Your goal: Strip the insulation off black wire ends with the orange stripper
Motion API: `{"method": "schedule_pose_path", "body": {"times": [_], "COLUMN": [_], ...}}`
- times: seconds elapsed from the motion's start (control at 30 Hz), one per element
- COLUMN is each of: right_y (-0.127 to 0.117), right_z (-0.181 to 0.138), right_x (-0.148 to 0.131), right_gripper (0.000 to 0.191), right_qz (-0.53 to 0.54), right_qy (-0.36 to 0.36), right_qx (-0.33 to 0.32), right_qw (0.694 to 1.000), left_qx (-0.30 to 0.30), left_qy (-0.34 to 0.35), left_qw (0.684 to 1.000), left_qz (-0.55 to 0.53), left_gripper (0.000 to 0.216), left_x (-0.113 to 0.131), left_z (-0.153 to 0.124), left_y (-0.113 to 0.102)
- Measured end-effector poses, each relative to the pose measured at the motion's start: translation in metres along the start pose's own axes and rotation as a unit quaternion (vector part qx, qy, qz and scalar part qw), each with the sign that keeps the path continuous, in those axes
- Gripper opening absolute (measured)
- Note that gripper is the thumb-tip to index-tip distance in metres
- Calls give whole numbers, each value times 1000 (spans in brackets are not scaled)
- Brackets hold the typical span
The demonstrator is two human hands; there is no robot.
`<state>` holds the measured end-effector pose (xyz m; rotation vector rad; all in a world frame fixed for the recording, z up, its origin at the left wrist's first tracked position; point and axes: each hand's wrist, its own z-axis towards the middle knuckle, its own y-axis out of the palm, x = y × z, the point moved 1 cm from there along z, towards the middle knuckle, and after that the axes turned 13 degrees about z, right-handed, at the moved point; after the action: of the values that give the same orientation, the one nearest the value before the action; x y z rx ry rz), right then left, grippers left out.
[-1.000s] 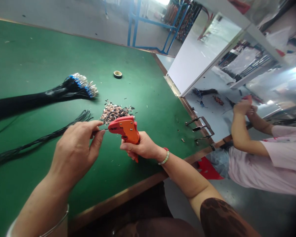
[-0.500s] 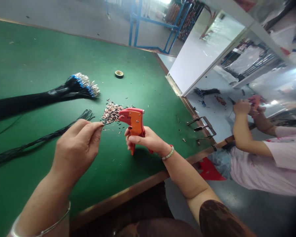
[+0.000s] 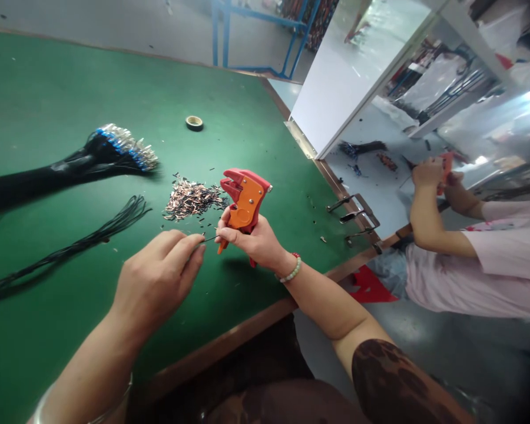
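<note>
My right hand [image 3: 251,241] is shut around the grip of an orange-and-red wire stripper [image 3: 246,197], its jaws pointing up and to the left. My left hand [image 3: 159,277] pinches a thin black wire [image 3: 209,239], whose end reaches the fingers of my right hand. Just beyond both hands lies a scattered heap of copper-and-black wire clippings [image 3: 192,199]. Farther left on the green mat are loose black wires [image 3: 83,241] and a thick black wire bundle [image 3: 115,150] ending in blue-and-metal terminals.
A small tape roll [image 3: 194,122] lies on the green workbench [image 3: 70,88]. Metal brackets [image 3: 353,212] sit at the bench's right edge. Beyond it, a person in a pink top [image 3: 477,271] holds an orange tool [image 3: 445,171]. A white panel and blue rack stand behind.
The stripper has swung upright and shifted up, its jaws now pointing up-left. My left hand has moved right, bringing the black wire close to my right hand.
</note>
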<state>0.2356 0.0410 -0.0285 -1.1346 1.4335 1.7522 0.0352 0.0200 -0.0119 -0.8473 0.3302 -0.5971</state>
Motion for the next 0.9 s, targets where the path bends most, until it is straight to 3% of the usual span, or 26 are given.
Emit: {"method": "schedule_pose_path", "body": {"times": [0.13,0.3,0.53,0.63,0.77,0.9], "right_y": [4,7,7,-1,-20,-27], "right_z": [0,1,-1,3,12,16], "right_x": [0,-2,4,2,-11,-18], "right_gripper": [46,54,49,46,46,53], "right_qz": [-13,-22,-29,-39,-66,-63], "right_qy": [16,38,16,-7,-67,-58], "right_qx": [7,43,26,35,116,132], "right_qw": [1000,998,999,999,989,988], "left_qx": [-10,-22,-26,-20,-7,-5], "left_qy": [19,-3,6,6,-43,-47], "left_qw": [1000,999,998,999,998,998], "left_qz": [-11,-37,-55,-41,-36,-44], "left_gripper": [17,16,14,12,11,10], "left_x": [4,2,1,-4,-13,-13], "left_z": [-1,-3,-2,-3,-5,-4], "left_y": [5,8,6,5,3,4]}}
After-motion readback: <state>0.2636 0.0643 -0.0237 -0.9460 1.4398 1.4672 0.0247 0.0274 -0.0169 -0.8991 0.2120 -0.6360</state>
